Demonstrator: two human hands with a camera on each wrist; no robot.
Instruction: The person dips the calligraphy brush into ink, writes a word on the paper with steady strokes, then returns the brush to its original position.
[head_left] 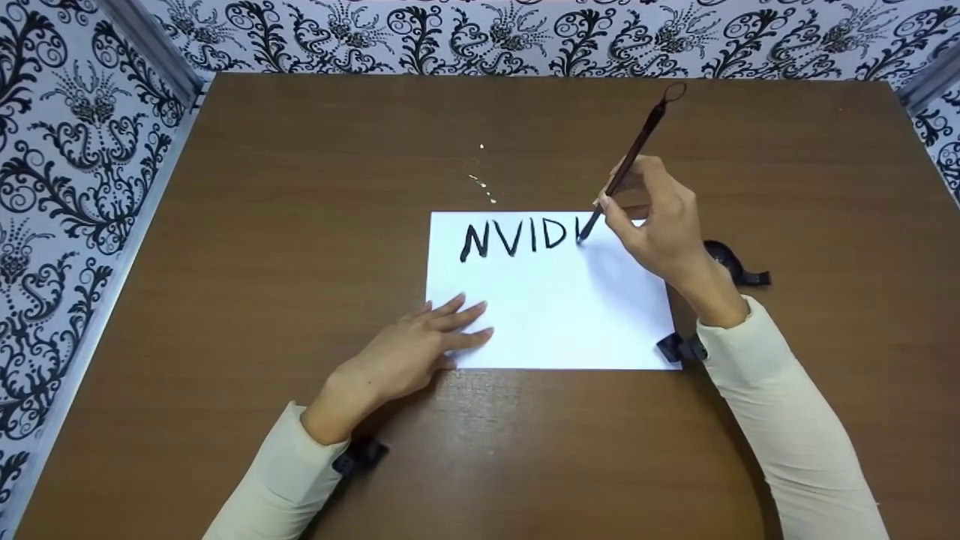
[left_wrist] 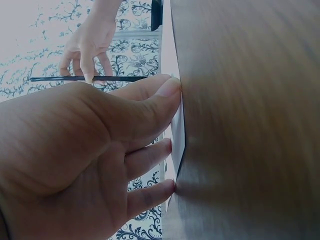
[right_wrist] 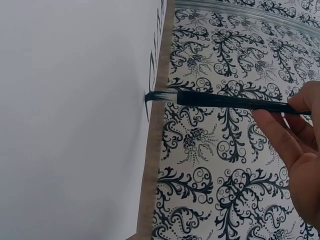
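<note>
A white sheet of paper (head_left: 555, 315) lies on the brown table (head_left: 300, 225), with black brushed letters "NVID" (head_left: 514, 238) and a fresh stroke beside them. My right hand (head_left: 660, 217) pinches a dark calligraphy brush (head_left: 630, 161) whose wet tip (right_wrist: 156, 95) touches the paper (right_wrist: 70, 125) at the right end of the lettering. My left hand (head_left: 420, 345) lies flat with straight fingers, pressing the paper's lower left corner. In the left wrist view its fingertips (left_wrist: 167, 87) rest at the sheet's edge (left_wrist: 177, 125).
A black object (head_left: 731, 262) sits on the table just right of the paper, partly behind my right wrist. Small white specks (head_left: 484, 184) mark the wood above the sheet. Patterned black-and-white walls (head_left: 75, 150) enclose the table on three sides.
</note>
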